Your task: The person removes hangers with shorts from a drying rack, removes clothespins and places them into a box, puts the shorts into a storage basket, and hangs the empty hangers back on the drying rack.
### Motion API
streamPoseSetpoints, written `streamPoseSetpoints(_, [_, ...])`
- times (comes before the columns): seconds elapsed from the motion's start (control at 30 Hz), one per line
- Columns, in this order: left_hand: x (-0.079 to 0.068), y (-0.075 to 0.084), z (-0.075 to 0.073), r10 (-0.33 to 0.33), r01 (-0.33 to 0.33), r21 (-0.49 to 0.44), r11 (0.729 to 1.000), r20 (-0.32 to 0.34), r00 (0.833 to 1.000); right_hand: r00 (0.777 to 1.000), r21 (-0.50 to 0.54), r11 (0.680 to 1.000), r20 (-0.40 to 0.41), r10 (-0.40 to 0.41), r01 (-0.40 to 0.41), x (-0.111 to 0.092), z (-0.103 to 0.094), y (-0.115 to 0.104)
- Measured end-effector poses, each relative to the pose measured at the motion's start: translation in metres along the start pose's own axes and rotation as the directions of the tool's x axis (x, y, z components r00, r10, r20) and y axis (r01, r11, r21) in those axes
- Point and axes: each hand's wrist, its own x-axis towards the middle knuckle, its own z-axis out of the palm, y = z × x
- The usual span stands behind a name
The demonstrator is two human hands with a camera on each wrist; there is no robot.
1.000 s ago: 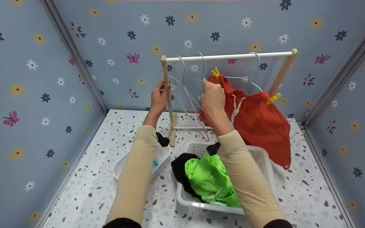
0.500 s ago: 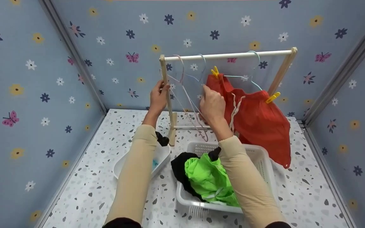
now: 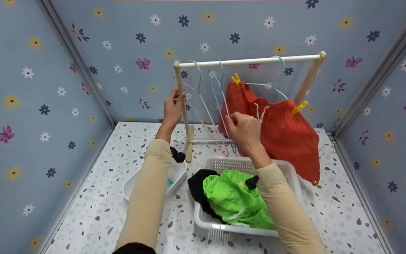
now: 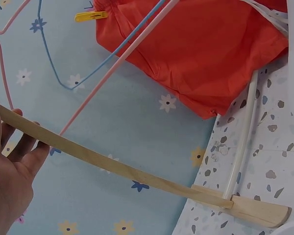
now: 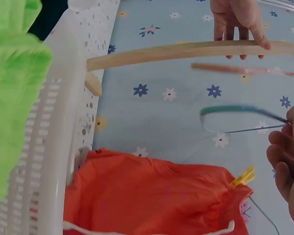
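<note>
My left hand [image 3: 173, 108] holds the left wooden post [image 3: 183, 109] of a small clothes rack, its fingers around the post in the left wrist view. With thumb and fingertips, my right hand [image 3: 247, 131] pinches one side of a blue hanger [image 5: 255, 110] that hangs from the rack's white rail [image 3: 240, 61]. Left of it a pink hanger [image 3: 204, 106] hangs bare on the same rail. Red shorts [image 3: 284, 137] with a white drawstring hang at the right from a light blue hanger [image 3: 283, 92], clipped by yellow clothespins [image 3: 300, 107].
Below the rack stands a white basket [image 3: 203, 222] with bright green cloth [image 3: 236, 197] and black cloth [image 3: 201, 185] in it. To its left, partly behind my left sleeve, is a white tray [image 3: 178, 173] holding something blue. Flower-patterned walls [image 3: 118, 28] enclose the speckled table [image 3: 93, 215].
My right hand has moved down and slightly right from near the blue hanger's hook to its side. The hanger has turned, its narrow side now facing forward. My left hand stays on the post.
</note>
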Motion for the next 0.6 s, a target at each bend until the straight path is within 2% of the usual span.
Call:
streamPoseSetpoints(0.33, [0.000, 0.001, 0.001, -0.043, 0.043, -0.035, 0.998, 0.005, 0.999, 0.994, -0.002, 0.999, 0.099, -0.048, 0.049, -0.031, -0.036, 0.020])
streamPoseSetpoints(0.43, [-0.003, 0.010, 0.000, -0.056, 0.057, -0.050, 0.997, 0.013, 0.998, 0.992, 0.006, 0.997, 0.099, -0.081, 0.081, -0.043, -0.046, 0.024])
streamPoseSetpoints(0.6, [-0.008, 0.026, 0.000, -0.074, 0.074, -0.042, 0.996, 0.007, 0.997, 0.994, 0.008, 0.996, 0.070, -0.087, 0.087, -0.061, -0.066, 0.035])
